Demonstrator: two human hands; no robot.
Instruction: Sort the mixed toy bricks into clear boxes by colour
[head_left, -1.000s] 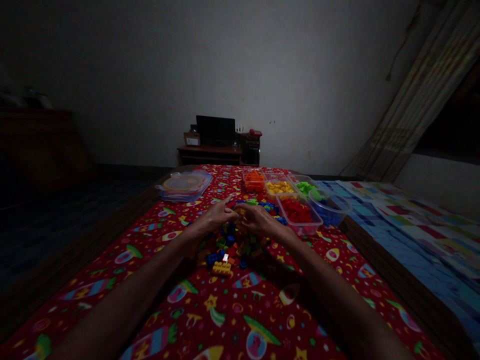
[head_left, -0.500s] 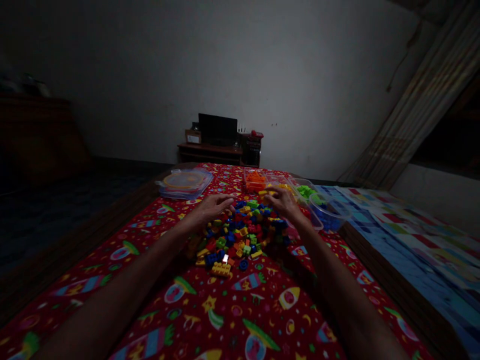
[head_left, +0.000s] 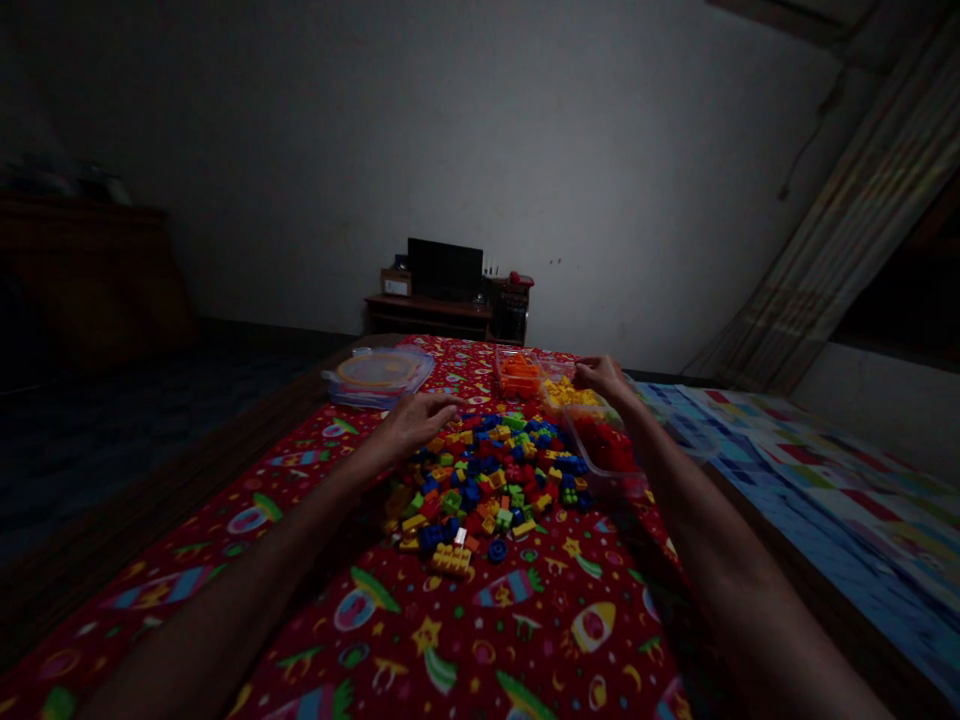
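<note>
The right hand [head_left: 606,378] has moved off the brick pile and is hovering at the yellow-brick tub [head_left: 566,395], though I cannot tell whether it is grasping anything. The left hand [head_left: 415,423] is resting open just beside the pile of plastic toy bricks [head_left: 484,480]. Three clear tubs are showing: that one, an orange-brick tub [head_left: 517,377] and a red-brick tub [head_left: 604,450]. A round plastic container [head_left: 380,372] is sitting nearby on a red rocket-print cloth [head_left: 450,620], and one dark monitor [head_left: 445,270] is standing on a wooden desk [head_left: 427,315] against the wall [head_left: 600,150].
</note>
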